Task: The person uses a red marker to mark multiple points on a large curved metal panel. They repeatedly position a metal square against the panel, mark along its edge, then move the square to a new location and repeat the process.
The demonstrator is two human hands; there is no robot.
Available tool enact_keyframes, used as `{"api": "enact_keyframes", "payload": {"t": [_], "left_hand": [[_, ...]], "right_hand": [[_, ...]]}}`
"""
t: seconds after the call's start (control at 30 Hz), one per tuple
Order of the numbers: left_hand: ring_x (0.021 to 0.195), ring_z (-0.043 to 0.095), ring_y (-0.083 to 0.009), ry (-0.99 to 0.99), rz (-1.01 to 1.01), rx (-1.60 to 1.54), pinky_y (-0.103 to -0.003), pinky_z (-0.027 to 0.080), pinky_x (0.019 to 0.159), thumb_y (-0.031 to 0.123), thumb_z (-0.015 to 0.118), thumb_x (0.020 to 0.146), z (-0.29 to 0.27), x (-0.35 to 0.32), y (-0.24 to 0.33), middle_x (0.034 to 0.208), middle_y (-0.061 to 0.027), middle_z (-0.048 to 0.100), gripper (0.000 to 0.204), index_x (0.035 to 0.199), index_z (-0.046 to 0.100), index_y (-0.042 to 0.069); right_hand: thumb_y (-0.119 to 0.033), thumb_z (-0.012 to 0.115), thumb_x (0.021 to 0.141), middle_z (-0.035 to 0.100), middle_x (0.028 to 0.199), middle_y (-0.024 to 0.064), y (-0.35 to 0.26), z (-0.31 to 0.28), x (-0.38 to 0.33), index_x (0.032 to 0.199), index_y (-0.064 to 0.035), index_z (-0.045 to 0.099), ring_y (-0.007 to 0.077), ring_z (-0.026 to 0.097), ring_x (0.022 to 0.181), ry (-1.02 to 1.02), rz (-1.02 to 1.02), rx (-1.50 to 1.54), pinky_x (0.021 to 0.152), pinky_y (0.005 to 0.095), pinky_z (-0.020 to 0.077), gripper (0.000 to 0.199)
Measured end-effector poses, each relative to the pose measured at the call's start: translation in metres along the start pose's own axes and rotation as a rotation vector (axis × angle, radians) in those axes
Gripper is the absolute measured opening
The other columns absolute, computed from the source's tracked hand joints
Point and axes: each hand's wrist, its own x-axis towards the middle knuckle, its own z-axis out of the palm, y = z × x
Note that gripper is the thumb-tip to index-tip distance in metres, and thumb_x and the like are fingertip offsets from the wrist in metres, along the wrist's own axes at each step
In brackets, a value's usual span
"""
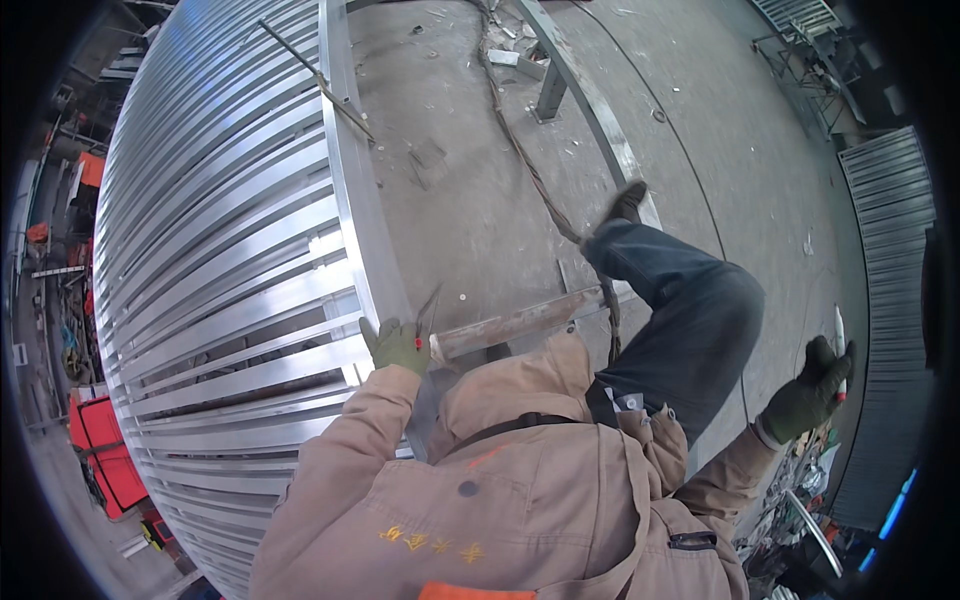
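My left hand, in a green glove, rests on the edge of a silvery metal frame with its fingers apart. A small red thing shows by the thumb side of that glove; what it is stays unclear. Closely spaced metal slats fill the frame on my left. Off to the right, my right hand, in a dark green glove, is closed around a slim white marker-like stick. The stick stands roughly upright, with a red end below the fingers.
A thin rod lies across the frame's far edge. Steel beams form a low frame ahead, my foot against one. A twisted cable runs over the concrete floor. Scrap lies at lower right, beside corrugated sheet.
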Motion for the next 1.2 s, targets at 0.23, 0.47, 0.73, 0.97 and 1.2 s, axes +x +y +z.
{"api": "enact_keyframes", "payload": {"t": [0.23, 0.47, 0.73, 0.97, 1.2], "left_hand": [[0.125, 0.068, -0.0316, 0.093, 0.016, -0.019, -0.071, 0.009, 0.134, 0.042, 0.069, 0.100, 0.016, -0.001, -0.008, 0.110, -0.0174, 0.077, 0.037, 0.104, 0.080, 0.007], [0.120, 0.070, -0.0341, 0.043, -0.094, -0.042, -0.070, 0.011, 0.134, 0.042, 0.069, 0.099, 0.015, 0.010, 0.000, 0.114, -0.0196, 0.077, 0.037, 0.104, 0.080, 0.007], [0.120, 0.071, -0.0332, -0.146, -0.523, -0.042, -0.068, 0.012, 0.134, 0.041, 0.070, 0.099, 0.002, 0.036, 0.039, 0.110, -0.0156, 0.079, 0.032, 0.105, 0.081, 0.011], [0.129, 0.066, -0.0358, -0.212, -0.690, -0.150, -0.065, 0.029, 0.127, 0.041, 0.074, 0.095, -0.050, 0.149, 0.126, 0.123, -0.0151, 0.077, 0.031, 0.106, 0.081, 0.014], [0.127, 0.065, -0.0419, 0.089, -0.372, -0.046, -0.061, 0.044, 0.115, 0.026, 0.079, 0.086, -0.163, 0.285, 0.207, 0.142, -0.0158, 0.068, 0.022, 0.099, 0.075, 0.008]], "right_hand": [[-0.031, 0.054, 0.120, 0.079, 0.099, 0.0102, 0.020, 0.120, -0.038, 0.152, -0.0011, 0.063, 0.0176, 0.075, 0.090, -0.290, 0.242, 0.180, 0.087, 0.0348, 0.0627, 0.045], [-0.029, 0.059, 0.118, 0.078, 0.097, 0.0086, 0.044, 0.283, -0.039, 0.145, 0.0046, 0.065, 0.0165, 0.075, 0.092, -0.663, 0.391, 0.319, 0.088, 0.0335, 0.0601, 0.044], [-0.027, 0.060, 0.116, 0.079, 0.098, 0.0082, 0.139, 0.500, -0.024, 0.142, 0.0035, 0.068, 0.0167, 0.074, 0.094, -1.074, 0.666, 0.330, 0.091, 0.0342, 0.0587, 0.041], [-0.031, 0.063, 0.116, 0.079, 0.100, 0.0083, 0.252, 0.617, -0.004, 0.144, 0.0010, 0.067, 0.0157, 0.073, 0.095, -1.341, 0.850, 0.156, 0.089, 0.0317, 0.0584, 0.043], [-0.022, 0.064, 0.114, 0.080, 0.113, 0.0111, 0.232, 0.688, 0.011, 0.143, 0.0015, 0.069, 0.0162, 0.074, 0.107, -1.780, 0.585, 0.200, 0.095, 0.0329, 0.0583, 0.038]]}}
